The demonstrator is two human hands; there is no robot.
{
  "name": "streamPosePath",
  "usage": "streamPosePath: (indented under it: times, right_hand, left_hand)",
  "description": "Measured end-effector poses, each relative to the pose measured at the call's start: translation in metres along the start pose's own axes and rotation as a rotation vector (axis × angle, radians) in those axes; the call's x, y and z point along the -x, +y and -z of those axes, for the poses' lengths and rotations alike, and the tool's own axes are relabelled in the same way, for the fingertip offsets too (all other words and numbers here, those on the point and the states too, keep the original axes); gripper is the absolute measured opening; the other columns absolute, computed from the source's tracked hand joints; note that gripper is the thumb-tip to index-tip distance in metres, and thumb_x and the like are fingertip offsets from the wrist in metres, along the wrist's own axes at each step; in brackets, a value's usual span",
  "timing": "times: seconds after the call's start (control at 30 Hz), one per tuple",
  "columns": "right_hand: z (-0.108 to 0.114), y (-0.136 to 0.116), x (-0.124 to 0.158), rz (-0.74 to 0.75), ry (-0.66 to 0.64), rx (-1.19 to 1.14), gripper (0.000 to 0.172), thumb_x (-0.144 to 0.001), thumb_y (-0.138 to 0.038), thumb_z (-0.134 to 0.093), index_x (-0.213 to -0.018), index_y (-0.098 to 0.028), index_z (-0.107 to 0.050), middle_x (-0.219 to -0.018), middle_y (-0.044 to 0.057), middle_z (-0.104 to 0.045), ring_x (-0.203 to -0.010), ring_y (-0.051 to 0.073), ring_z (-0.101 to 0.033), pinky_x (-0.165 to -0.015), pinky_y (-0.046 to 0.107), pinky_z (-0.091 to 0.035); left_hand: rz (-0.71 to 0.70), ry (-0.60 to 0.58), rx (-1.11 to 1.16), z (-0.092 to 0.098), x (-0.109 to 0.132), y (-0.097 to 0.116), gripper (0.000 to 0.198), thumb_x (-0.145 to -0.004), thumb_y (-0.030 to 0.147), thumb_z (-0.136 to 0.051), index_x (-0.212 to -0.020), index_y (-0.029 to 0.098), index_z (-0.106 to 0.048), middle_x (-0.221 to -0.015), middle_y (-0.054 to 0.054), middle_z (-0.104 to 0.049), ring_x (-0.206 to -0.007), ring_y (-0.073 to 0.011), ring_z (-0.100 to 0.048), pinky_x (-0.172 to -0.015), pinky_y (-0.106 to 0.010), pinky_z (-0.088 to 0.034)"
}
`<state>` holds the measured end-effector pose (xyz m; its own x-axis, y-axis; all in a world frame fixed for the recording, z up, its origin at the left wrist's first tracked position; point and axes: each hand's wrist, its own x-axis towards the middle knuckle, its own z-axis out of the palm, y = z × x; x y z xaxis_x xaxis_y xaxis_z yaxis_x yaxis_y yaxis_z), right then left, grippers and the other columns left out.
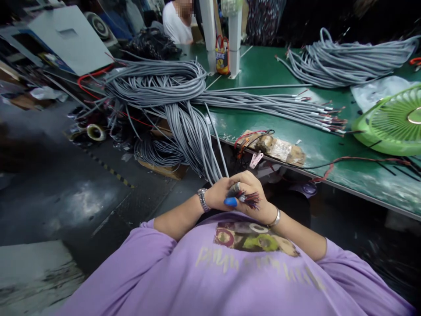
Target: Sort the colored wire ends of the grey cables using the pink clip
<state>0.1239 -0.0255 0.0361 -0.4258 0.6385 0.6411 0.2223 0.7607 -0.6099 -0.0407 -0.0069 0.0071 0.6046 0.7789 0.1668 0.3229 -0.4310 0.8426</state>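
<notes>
My left hand (pixel 219 195) and my right hand (pixel 255 193) meet in front of my chest, both closed around the ends of a bunch of grey cables (pixel 197 145). The cables hang down from the green table (pixel 263 70) into my hands. Thin red and dark wire ends (pixel 250 199) fan out between my fingers. A blue cover (pixel 230 202) sits on my left thumb tip. A watch is on my left wrist and a bangle on my right.
A big coil of grey cables (pixel 154 81) lies on the table's left end, another coil (pixel 345 57) at the back right. A green fan (pixel 393 120), a taped brown block with wires (pixel 274 147), white posts (pixel 235 35) and a person in white (pixel 176 24) are beyond.
</notes>
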Motion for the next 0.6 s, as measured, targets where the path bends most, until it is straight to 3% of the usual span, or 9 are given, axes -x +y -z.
streamPosePath:
  times: [0.1,0.2,0.3,0.37,0.47,0.6]
  right_hand:
    - [-0.005,0.015,-0.003,-0.037,-0.004,-0.008,0.040,-0.086,-0.062,-0.058,-0.086,-0.022,-0.065,-0.093,0.009,-0.067,-0.083,0.022,-0.060,-0.078,0.038,-0.049]
    - [-0.012,0.033,0.000,-0.080,0.010,-0.032,0.045,-0.089,-0.058,-0.056,-0.109,-0.018,-0.062,-0.107,0.014,-0.065,-0.097,0.026,-0.061,-0.087,0.042,-0.051]
    - [-0.018,0.040,0.007,-0.106,-0.086,-0.099,0.039,-0.095,-0.050,-0.051,-0.116,-0.019,-0.059,-0.116,0.015,-0.064,-0.107,0.026,-0.061,-0.094,0.043,-0.051]
    - [-0.020,0.036,0.008,-0.076,-0.146,-0.148,0.036,-0.096,-0.047,-0.050,-0.118,-0.020,-0.059,-0.121,0.015,-0.063,-0.110,0.025,-0.061,-0.096,0.043,-0.051]
    - [-0.023,0.023,0.005,0.024,-0.203,-0.201,0.042,-0.097,-0.045,-0.050,-0.130,-0.020,-0.053,-0.129,0.016,-0.060,-0.117,0.025,-0.059,-0.100,0.042,-0.050]
    - [-0.023,0.002,-0.002,0.126,-0.245,-0.233,0.048,-0.097,-0.045,-0.049,-0.139,-0.021,-0.047,-0.133,0.016,-0.058,-0.122,0.025,-0.057,-0.104,0.041,-0.049]
  left_hand:
    - [-0.028,0.070,0.186,-0.002,-0.004,-0.012,0.040,-0.062,0.051,-0.078,-0.082,0.019,-0.068,-0.083,-0.006,-0.070,-0.082,-0.0227,-0.064,-0.079,-0.035,-0.054]
    - [0.071,0.194,0.401,-0.001,-0.004,-0.020,0.047,-0.065,0.061,-0.076,-0.080,0.018,-0.067,-0.070,-0.004,-0.066,-0.072,-0.0194,-0.062,-0.072,-0.033,-0.054]
    - [0.177,0.102,0.522,0.005,0.008,-0.019,0.049,-0.064,0.062,-0.078,-0.064,0.016,-0.060,-0.051,0.000,-0.054,-0.049,-0.0123,-0.049,-0.050,-0.026,-0.045]
    - [0.200,0.095,0.517,0.011,0.021,-0.014,0.050,-0.062,0.059,-0.081,-0.056,0.016,-0.057,-0.048,0.001,-0.051,-0.046,-0.0100,-0.044,-0.045,-0.024,-0.040]
    - [0.163,0.166,0.470,0.019,0.041,-0.001,0.043,-0.069,0.053,-0.079,-0.057,0.015,-0.060,-0.051,0.000,-0.054,-0.049,-0.0110,-0.048,-0.049,-0.025,-0.044]
    - [0.100,0.178,0.410,0.028,0.061,0.018,0.030,-0.071,0.044,-0.079,-0.081,0.016,-0.074,-0.069,-0.006,-0.067,-0.072,-0.0196,-0.063,-0.069,-0.031,-0.054]
